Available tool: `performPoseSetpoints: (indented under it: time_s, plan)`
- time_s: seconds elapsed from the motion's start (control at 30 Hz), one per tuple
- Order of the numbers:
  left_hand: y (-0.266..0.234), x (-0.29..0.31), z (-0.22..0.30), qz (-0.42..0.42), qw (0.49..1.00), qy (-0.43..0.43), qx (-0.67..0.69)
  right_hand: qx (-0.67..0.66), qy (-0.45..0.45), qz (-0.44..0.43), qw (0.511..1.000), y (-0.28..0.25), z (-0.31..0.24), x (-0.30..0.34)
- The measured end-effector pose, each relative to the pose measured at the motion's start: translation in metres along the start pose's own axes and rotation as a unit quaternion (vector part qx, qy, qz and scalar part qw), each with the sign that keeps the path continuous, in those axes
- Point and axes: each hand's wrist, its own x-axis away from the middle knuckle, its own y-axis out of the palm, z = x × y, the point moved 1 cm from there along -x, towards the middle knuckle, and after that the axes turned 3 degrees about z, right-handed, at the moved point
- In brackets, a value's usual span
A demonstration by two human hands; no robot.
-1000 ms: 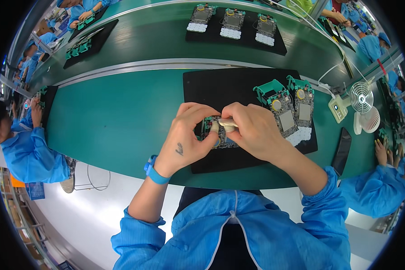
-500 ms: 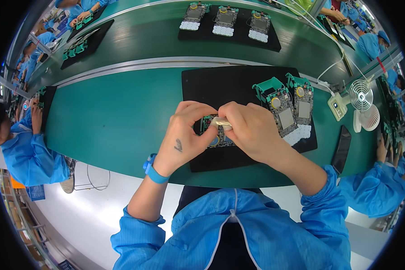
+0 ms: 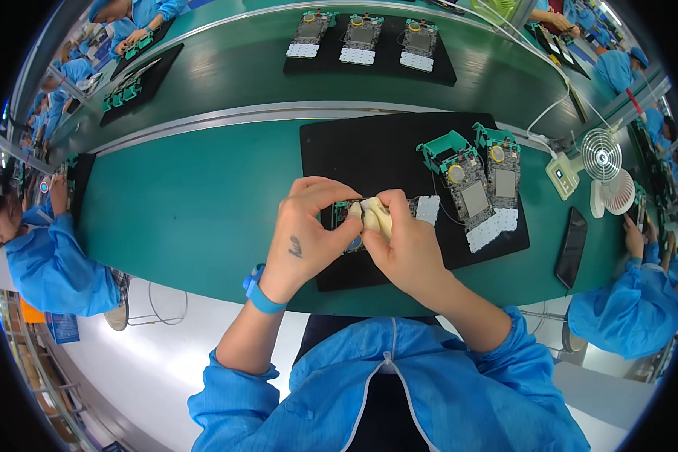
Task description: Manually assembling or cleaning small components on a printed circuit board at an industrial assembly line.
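Observation:
A circuit board assembly lies on the black mat in front of me, mostly hidden under my hands; its white pad end shows at the right, a bit of green frame at the left. My left hand, with a blue band on the wrist, is closed on the board's left part, thumb and index finger bent round it. Beside it my right hand is closed too, its fingers pinched against the board. Cream finger cots cover fingertips there. Whatever the right fingertips hold is hidden.
Two more circuit boards with green frames lie on the mat's right side. Farther right are a black phone, a white fan and a white power strip. Three boards rest on the far bench. Co-workers sit left and right.
My right hand has moved slightly left and turned, baring the cream finger cots and the board's white end. My left hand stays nearly in place. The view has shifted a little.

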Motion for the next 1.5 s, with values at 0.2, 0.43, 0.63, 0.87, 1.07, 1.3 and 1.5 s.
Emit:
performPoseSetpoints:
  time_s: [0.2,0.43,0.63,0.87,1.07,1.3,1.5]
  plan:
    - [0.001,0.003,0.005,0.004,1.0,-0.02,0.009,0.192,-0.123,0.071,0.971,0.009,-0.007,0.003]
    - [0.0,0.003,0.002,0.014,1.0,0.027,0.001,0.135,-0.089,0.038,0.986,0.003,0.002,-0.002]
    - [0.007,0.007,0.009,0.033,0.999,0.012,0.008,0.141,-0.108,0.057,0.983,-0.002,0.004,0.003]
    - [0.003,0.011,0.005,0.029,0.999,0.036,0.001,0.125,-0.18,-0.145,0.965,-0.042,0.008,-0.019]
    - [0.006,0.015,0.008,0.202,0.976,0.081,-0.025,-0.055,0.058,-0.066,0.995,-0.046,0.024,-0.017]
    - [0.04,0.034,-0.026,0.073,0.951,-0.173,0.246,0.252,-0.06,0.208,0.943,-0.103,0.081,-0.001]
    - [0.064,0.011,-0.023,-0.026,0.878,-0.227,0.421,0.143,-0.044,0.147,0.978,-0.1,0.081,-0.002]
